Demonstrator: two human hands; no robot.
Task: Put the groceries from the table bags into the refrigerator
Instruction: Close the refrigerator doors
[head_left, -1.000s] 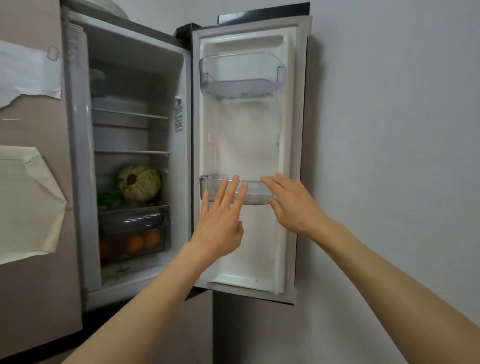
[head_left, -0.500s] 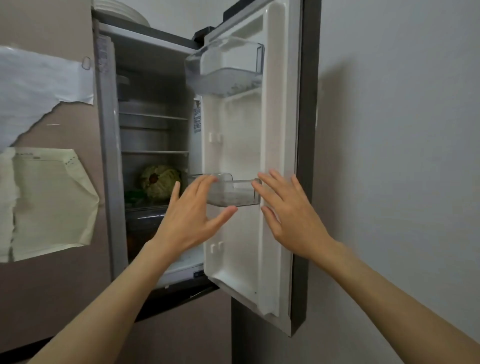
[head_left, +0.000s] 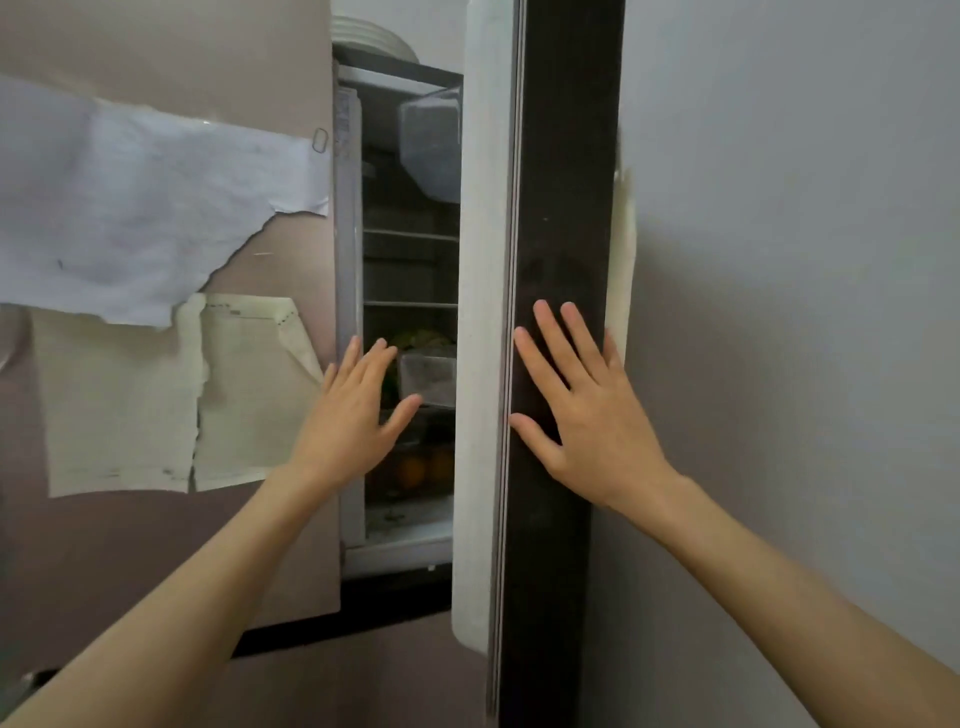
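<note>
Head view: at centre frame a person's right hand (head_left: 587, 410) lies flat on the dark outer face of the refrigerator door (head_left: 556, 312), fingers straight and spread, gripping nothing. The door stands edge-on to the camera, leaving a narrow gap. Left of it, the left hand (head_left: 353, 415) hovers in front of that gap with fingers straight and loosely apart, holding nothing; whether it touches the cabinet edge cannot be told.

Through the gap the refrigerator (head_left: 410, 270) shows wire shelves, a clear door bin (head_left: 428, 379) beside the left fingertips, a green vegetable just above it, and oranges (head_left: 423, 467) low in a drawer. Torn papers (head_left: 135, 218) cover the panel at the left of the frame. No grocery bags or table appear here.

The step appears to be shutting the door. Done well, the right palm would push evenly while the left hand clears the gap before the seal meets.
</note>
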